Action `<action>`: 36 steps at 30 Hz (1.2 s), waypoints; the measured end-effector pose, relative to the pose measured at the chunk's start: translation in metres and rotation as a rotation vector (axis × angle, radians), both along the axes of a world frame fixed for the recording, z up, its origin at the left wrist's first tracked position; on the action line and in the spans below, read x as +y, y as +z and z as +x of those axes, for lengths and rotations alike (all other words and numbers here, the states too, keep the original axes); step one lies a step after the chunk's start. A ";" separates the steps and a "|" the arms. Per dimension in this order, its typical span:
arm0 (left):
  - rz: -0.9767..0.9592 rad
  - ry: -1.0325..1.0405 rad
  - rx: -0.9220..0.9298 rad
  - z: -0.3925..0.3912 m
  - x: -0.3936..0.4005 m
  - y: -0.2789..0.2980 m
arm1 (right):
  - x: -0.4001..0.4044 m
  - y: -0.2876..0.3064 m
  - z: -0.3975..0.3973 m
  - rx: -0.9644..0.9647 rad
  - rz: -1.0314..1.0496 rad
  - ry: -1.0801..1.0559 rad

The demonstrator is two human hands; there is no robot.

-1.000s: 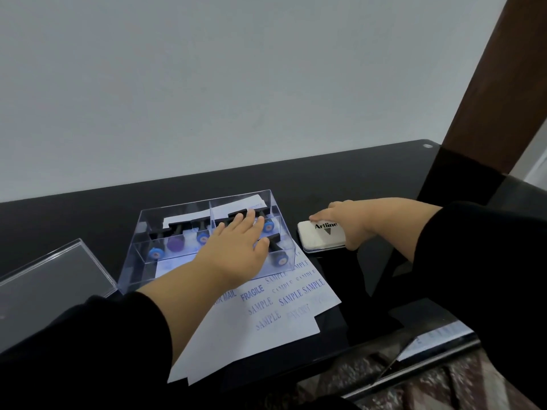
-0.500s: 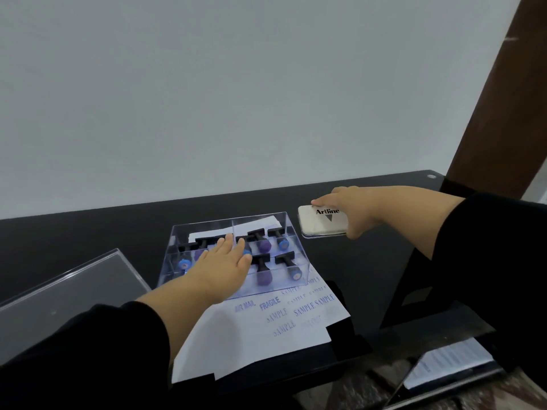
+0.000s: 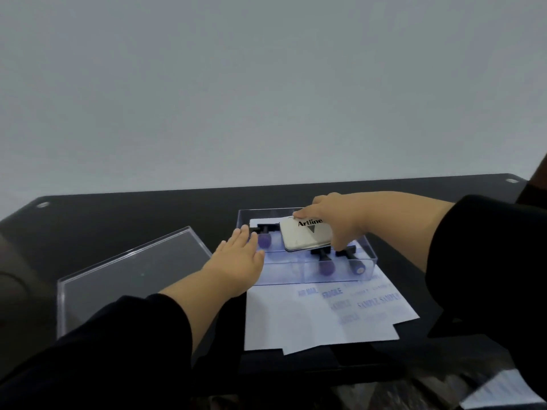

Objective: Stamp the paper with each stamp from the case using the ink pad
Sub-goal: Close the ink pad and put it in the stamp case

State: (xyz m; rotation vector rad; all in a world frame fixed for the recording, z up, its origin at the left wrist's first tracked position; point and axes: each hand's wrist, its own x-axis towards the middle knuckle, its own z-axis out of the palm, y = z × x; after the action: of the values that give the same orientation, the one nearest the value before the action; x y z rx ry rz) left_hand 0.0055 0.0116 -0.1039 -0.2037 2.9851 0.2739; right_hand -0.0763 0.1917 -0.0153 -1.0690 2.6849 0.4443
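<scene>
Ink pad is now being carried over the case, closed, with the stamps back inside.

The right hand [image 3: 340, 220] is gripping the pad [image 3: 305, 235], fingers curled round its far edge and thumb under the near side, and is holding it tilted above the case [image 3: 367, 254], where a second ago it was lying on the table [image 3: 148, 208] beside the case. The left hand [image 3: 239, 255] is sliding off to the case's left wall, fingers straight and together, holding nothing. Stamps [image 3: 325, 261] are lying in the compartments; the paper [image 3: 296, 315] is sitting under and in front of the case, already bearing several blue prints, though they are blurred here. Stamping is probably finished and packing away is beginning; the lid [image 3: 130, 279] is waiting at left.
</scene>
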 end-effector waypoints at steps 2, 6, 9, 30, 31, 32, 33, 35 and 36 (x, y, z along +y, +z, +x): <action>0.093 0.045 0.028 0.001 -0.004 -0.001 | -0.012 -0.001 0.001 0.003 0.046 0.020; 0.402 0.186 0.064 0.003 -0.012 -0.004 | -0.034 -0.004 0.002 -0.006 0.140 0.065; 0.608 0.225 0.124 0.006 -0.014 -0.007 | -0.048 -0.006 0.003 0.013 0.187 0.103; 0.982 0.466 0.085 -0.013 -0.032 -0.038 | -0.082 -0.018 0.021 -0.072 0.066 0.124; 0.995 0.479 0.083 -0.014 -0.032 -0.038 | -0.080 -0.019 0.021 -0.075 0.040 0.106; 1.007 0.485 0.085 -0.014 -0.032 -0.039 | -0.079 -0.019 0.021 -0.080 0.012 0.086; 1.023 0.494 0.083 -0.014 -0.032 -0.039 | -0.077 -0.018 0.022 -0.088 -0.017 0.062; 1.039 0.522 0.092 -0.017 -0.030 -0.039 | -0.073 -0.016 0.023 -0.116 -0.076 0.022; 1.050 0.551 0.095 -0.017 -0.029 -0.038 | -0.071 -0.015 0.024 -0.140 -0.107 -0.001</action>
State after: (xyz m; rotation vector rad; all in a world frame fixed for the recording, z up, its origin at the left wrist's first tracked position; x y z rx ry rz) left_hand -0.0113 -0.0177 -0.1416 -0.8525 2.3596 1.8167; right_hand -0.0526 0.1209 -0.0304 -1.0837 2.6105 0.2182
